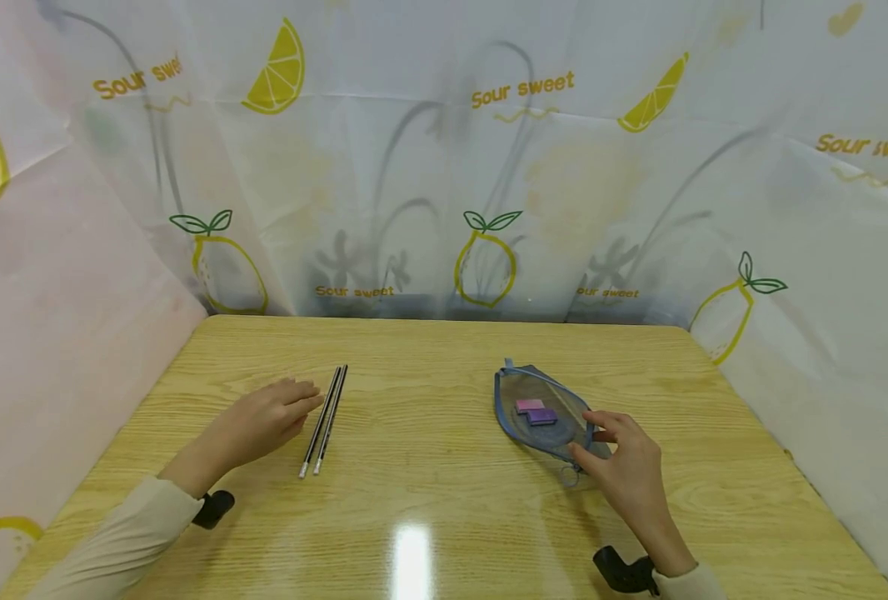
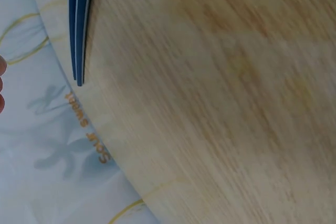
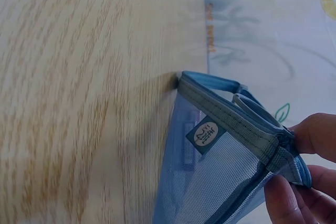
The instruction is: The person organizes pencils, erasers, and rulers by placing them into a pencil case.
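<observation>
Near the table's right side stands a blue-grey mesh zip pouch [image 1: 556,437], its mouth gaping open. A pink block [image 1: 530,406] and a purple block [image 1: 542,417], like erasers, lie together inside it. My right hand [image 1: 630,467] pinches the pouch's near right edge between thumb and fingers. In the right wrist view, the zip pouch [image 3: 231,153] shows a small label and a ring by the zip. To the left, two dark striped pencils [image 1: 331,419] with white ends lie side by side. My left hand [image 1: 267,421] is beside them, fingers loosely bent and holding nothing.
The wooden table [image 1: 429,417] runs back to a white curtain [image 1: 384,167] printed with lemons, which also hangs along both sides. A black wrist camera [image 1: 215,508] sits under the left wrist, and another camera [image 1: 624,571] under the right.
</observation>
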Demonstrator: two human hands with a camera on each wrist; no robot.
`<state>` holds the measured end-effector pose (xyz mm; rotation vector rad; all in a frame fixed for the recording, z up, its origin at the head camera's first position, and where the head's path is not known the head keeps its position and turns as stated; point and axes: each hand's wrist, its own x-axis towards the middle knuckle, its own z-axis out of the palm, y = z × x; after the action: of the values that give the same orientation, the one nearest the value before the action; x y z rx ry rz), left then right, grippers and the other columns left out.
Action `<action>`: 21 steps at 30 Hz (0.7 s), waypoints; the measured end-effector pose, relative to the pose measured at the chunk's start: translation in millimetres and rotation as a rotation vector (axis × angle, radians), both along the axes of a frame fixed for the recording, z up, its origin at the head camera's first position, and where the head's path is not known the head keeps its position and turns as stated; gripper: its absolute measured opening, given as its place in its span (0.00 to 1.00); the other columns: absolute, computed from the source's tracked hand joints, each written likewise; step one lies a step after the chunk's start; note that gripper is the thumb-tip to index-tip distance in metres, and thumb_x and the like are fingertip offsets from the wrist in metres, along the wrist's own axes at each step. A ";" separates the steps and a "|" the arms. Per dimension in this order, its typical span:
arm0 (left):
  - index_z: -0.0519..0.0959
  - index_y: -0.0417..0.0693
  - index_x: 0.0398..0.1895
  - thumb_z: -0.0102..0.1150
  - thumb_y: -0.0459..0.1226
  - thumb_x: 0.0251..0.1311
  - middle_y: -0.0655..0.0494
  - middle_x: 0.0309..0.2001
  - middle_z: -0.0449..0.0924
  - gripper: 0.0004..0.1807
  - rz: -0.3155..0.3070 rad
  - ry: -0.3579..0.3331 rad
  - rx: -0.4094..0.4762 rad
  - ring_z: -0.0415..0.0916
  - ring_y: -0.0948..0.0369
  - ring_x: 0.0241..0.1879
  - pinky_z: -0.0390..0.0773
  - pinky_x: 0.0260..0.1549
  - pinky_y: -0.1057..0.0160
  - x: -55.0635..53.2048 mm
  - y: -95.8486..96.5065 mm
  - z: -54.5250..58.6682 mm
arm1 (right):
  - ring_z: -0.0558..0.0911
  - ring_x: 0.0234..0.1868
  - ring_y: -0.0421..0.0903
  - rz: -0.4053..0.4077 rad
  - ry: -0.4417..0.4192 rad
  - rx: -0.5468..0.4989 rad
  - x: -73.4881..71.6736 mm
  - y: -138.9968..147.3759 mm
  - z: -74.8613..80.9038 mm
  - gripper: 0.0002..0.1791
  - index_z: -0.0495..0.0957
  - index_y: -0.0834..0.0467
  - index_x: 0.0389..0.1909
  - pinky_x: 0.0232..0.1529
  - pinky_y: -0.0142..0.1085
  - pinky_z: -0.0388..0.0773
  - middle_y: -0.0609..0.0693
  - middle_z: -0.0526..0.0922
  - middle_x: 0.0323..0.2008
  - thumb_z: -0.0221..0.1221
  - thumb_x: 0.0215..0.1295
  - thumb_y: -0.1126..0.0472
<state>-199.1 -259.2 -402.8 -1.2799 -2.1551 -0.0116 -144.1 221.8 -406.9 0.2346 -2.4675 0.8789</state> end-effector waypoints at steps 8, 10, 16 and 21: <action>0.83 0.33 0.43 0.52 0.34 0.70 0.40 0.43 0.82 0.13 0.000 -0.075 -0.026 0.81 0.48 0.41 0.79 0.42 0.50 1.6 -5.7 -10.3 | 0.84 0.32 0.54 -0.002 0.001 0.004 0.1 -1.0 -0.6 0.24 0.83 0.66 0.44 0.31 0.51 0.80 0.59 0.81 0.43 0.75 0.42 0.69; 0.83 0.33 0.43 0.68 0.27 0.52 0.41 0.43 0.82 0.13 -0.003 -0.094 -0.028 0.81 0.48 0.42 0.79 0.41 0.50 0.9 -7.5 -12.1 | 0.84 0.32 0.54 -0.001 0.006 0.001 0.1 -1.2 -0.6 0.24 0.83 0.66 0.44 0.31 0.51 0.80 0.59 0.81 0.43 0.75 0.42 0.70; 0.83 0.33 0.41 0.75 0.22 0.32 0.41 0.42 0.82 0.24 -0.020 -0.145 -0.029 0.81 0.49 0.40 0.81 0.35 0.55 -1.7 -10.4 -20.2 | 0.84 0.32 0.53 0.000 0.015 -0.001 0.3 -1.5 -0.3 0.23 0.83 0.66 0.44 0.30 0.50 0.80 0.59 0.81 0.42 0.75 0.42 0.70; 0.84 0.36 0.41 0.74 0.23 0.37 0.43 0.43 0.82 0.22 -0.018 -0.202 -0.035 0.81 0.50 0.41 0.81 0.35 0.56 -2.4 -11.0 -27.0 | 0.84 0.32 0.53 -0.003 0.006 0.004 1.2 -1.6 -0.2 0.23 0.83 0.66 0.44 0.29 0.48 0.80 0.58 0.81 0.42 0.75 0.42 0.69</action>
<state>-201.5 -270.1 -429.8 -1.3688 -2.3232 -0.1155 -142.9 220.2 -407.1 0.2351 -2.4642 0.8706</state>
